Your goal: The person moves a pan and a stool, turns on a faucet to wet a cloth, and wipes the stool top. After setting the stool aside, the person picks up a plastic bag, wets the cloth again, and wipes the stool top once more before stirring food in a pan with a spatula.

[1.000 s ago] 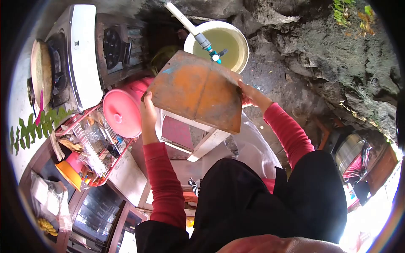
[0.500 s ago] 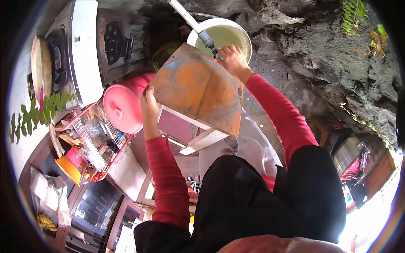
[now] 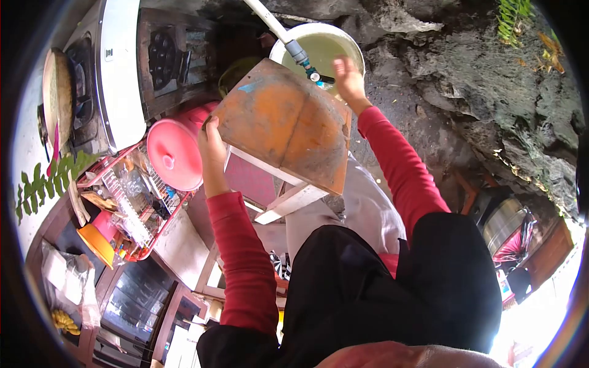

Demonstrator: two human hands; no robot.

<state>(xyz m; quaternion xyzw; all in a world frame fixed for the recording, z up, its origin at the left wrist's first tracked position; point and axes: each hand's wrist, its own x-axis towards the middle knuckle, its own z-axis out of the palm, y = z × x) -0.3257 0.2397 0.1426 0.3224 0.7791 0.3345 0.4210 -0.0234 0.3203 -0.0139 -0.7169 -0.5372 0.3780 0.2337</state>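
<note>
My left hand [image 3: 212, 147] grips the left corner of a wooden stool or small table [image 3: 282, 122], its worn orange-brown top facing me and its white legs pointing down. My right hand [image 3: 348, 80] is off the stool, fingers apart and slightly blurred, over the right side of a round white tub [image 3: 359, 52] with pale liquid in it. Left of that hand, a tap [image 3: 313, 75] with a blue-green body ends a white pipe [image 3: 267, 18] above the tub. Nothing shows in my right hand.
A pink lidded container [image 3: 175, 153] stands left of the stool, beside a red dish rack [image 3: 132, 208] with an orange bowl [image 3: 96, 244]. A stove [image 3: 86, 80] is at the upper left. Rough rock wall [image 3: 466, 92] fills the upper right. Metal pots [image 3: 503, 224] sit at the right.
My right hand has let go of the tap and moved right, with its fingers opened. The tap's dark handle now shows. My left hand still holds the stool, which has shifted slightly left in view.
</note>
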